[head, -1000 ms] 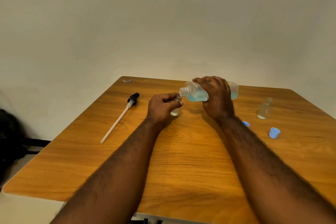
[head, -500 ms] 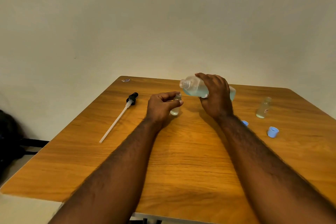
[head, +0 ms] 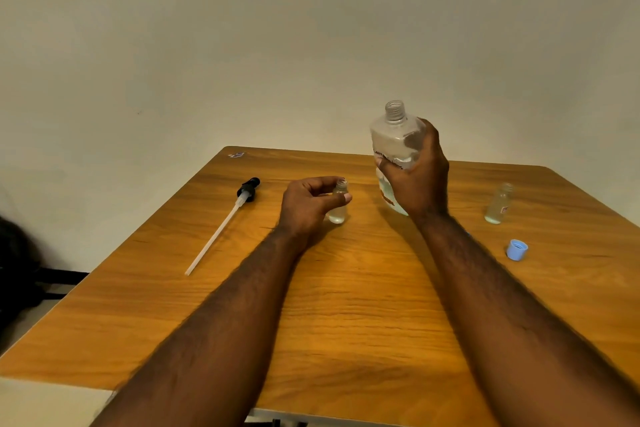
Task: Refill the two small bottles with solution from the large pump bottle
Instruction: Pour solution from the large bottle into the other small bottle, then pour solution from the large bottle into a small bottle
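Two hands are in view: the left hand (head: 306, 206) and the right hand (head: 420, 184). There are two small bottles, both uncapped. The held small bottle (head: 337, 215) is in the left hand's pinch, and the free small bottle (head: 498, 204) stands well to the right of the right hand. One large bottle (head: 393, 139), its neck open, is in the right hand's grip. One pump head with dip tube (head: 246, 190) lies left of the left hand. One blue cap (head: 517, 249) shows, right of the right forearm. There is one table (head: 346, 305), with one sticker (head: 236, 155) at its far corner.
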